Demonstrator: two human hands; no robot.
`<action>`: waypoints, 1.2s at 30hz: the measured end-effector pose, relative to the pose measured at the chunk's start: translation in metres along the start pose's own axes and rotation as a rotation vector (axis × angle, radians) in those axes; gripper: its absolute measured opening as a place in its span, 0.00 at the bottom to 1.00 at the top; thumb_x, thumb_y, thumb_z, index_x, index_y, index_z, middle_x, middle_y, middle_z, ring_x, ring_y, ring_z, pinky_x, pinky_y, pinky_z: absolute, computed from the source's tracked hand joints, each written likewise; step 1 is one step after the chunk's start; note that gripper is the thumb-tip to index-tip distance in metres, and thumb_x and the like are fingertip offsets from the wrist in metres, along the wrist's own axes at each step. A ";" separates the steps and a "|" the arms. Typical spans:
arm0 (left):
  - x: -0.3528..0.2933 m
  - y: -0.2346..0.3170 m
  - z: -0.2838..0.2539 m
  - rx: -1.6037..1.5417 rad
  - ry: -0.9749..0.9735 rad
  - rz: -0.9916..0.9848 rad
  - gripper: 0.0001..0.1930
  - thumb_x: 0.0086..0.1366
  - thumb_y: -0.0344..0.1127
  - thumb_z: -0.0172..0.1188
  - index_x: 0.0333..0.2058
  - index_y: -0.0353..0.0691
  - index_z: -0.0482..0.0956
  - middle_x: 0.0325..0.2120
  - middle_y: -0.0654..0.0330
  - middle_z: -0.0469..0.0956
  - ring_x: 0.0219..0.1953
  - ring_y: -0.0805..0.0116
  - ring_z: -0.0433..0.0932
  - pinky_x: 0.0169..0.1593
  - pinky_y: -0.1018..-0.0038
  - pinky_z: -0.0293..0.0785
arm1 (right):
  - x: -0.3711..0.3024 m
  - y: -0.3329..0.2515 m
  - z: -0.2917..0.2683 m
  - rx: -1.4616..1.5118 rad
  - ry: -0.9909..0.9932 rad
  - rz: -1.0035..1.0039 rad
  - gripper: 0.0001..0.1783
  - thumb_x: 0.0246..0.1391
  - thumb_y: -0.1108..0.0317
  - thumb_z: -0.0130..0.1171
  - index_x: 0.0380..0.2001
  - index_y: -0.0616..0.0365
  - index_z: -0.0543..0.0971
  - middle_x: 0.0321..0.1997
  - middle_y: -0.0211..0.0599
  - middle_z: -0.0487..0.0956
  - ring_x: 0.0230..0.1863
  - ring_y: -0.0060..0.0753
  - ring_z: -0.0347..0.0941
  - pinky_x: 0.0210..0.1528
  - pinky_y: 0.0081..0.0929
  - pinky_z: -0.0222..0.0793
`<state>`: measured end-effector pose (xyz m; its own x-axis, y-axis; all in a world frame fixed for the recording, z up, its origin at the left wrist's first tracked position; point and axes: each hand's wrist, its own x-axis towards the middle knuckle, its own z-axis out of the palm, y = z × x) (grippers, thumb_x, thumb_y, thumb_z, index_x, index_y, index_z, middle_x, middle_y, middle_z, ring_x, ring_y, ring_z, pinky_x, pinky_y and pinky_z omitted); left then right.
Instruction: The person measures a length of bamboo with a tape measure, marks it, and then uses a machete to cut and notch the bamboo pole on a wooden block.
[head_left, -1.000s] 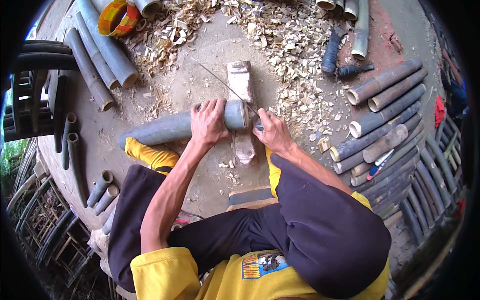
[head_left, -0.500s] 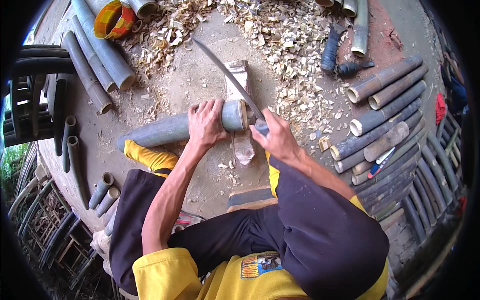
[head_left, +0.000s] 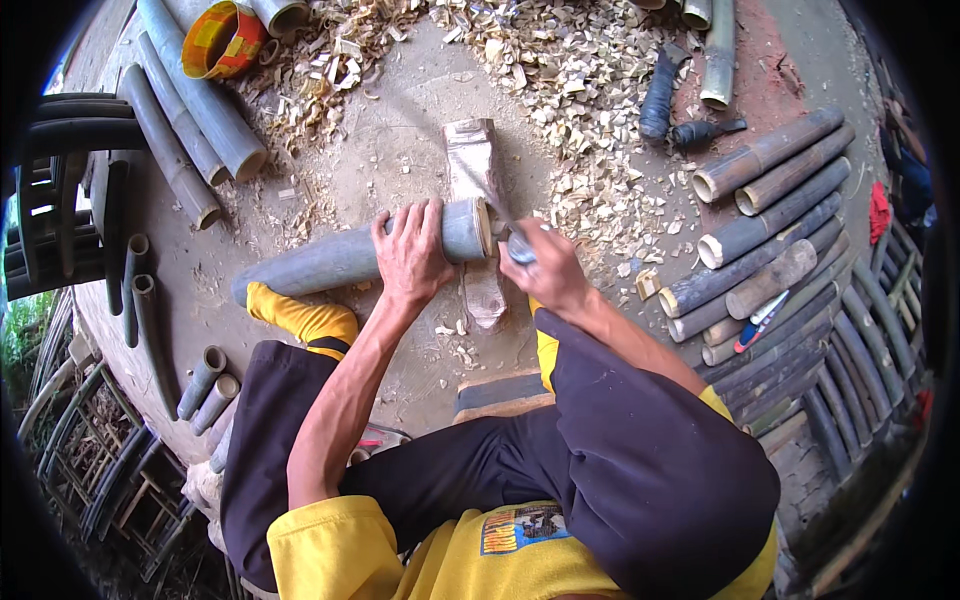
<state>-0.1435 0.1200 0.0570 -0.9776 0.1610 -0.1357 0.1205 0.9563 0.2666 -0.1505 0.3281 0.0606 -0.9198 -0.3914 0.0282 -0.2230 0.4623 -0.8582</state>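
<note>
A thick grey-green bamboo pole [head_left: 335, 258] lies crosswise before me, its cut right end resting over a pale, worn wooden block [head_left: 484, 296]. My left hand [head_left: 412, 248] is closed over the pole near that cut end, fingers on top. In my right hand [head_left: 552, 268] is the handle of a machete [head_left: 468, 168], gripped just beyond the pole's right end. Its long blade slants up and to the left over the block, smeared by motion. The pole's left end lies by my yellow-covered left foot [head_left: 305, 314].
Cut bamboo pieces [head_left: 775, 215] lie in rows at the right, with a red-and-blue tool [head_left: 762, 322] on them. Wood chips [head_left: 585, 130] cover the far ground. Longer poles [head_left: 205, 95] and an orange-yellow ring [head_left: 224, 40] are at the far left. Two dark-wrapped tools [head_left: 660, 95] lie far right.
The machete blade has gone from sharp to blurred, with a slight turn of my right hand. My left hand stays on the bamboo pole, which has hardly shifted.
</note>
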 end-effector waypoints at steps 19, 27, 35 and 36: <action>-0.008 0.003 0.014 0.083 0.210 0.016 0.39 0.33 0.34 0.68 0.51 0.43 0.69 0.46 0.60 0.73 0.52 0.63 0.70 0.58 0.57 0.55 | 0.004 -0.017 -0.006 0.074 0.072 0.034 0.15 0.46 0.71 0.61 0.33 0.65 0.67 0.17 0.51 0.74 0.20 0.52 0.76 0.22 0.39 0.74; -0.012 0.001 0.016 0.099 0.270 0.020 0.34 0.38 0.33 0.65 0.50 0.43 0.71 0.44 0.61 0.75 0.51 0.63 0.72 0.59 0.57 0.54 | 0.013 -0.029 -0.015 0.126 -0.026 0.161 0.13 0.47 0.72 0.59 0.33 0.65 0.68 0.20 0.52 0.77 0.20 0.48 0.78 0.21 0.38 0.71; -0.013 0.000 0.020 0.105 0.269 0.022 0.33 0.39 0.33 0.63 0.50 0.42 0.71 0.45 0.60 0.75 0.52 0.64 0.71 0.59 0.57 0.54 | 0.012 -0.022 -0.015 0.131 -0.170 0.318 0.16 0.44 0.71 0.62 0.35 0.65 0.69 0.20 0.54 0.76 0.23 0.52 0.77 0.25 0.40 0.72; -0.013 0.002 0.020 0.094 0.298 0.019 0.33 0.39 0.33 0.63 0.50 0.42 0.71 0.45 0.61 0.75 0.52 0.63 0.71 0.58 0.57 0.54 | 0.009 -0.028 -0.016 0.137 0.009 0.150 0.16 0.44 0.71 0.62 0.34 0.65 0.69 0.19 0.54 0.75 0.22 0.53 0.77 0.25 0.41 0.72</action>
<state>-0.1270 0.1249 0.0407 -0.9809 0.1140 0.1575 0.1414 0.9743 0.1753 -0.1578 0.3241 0.0927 -0.9425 -0.3187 -0.1007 -0.0383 0.4023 -0.9147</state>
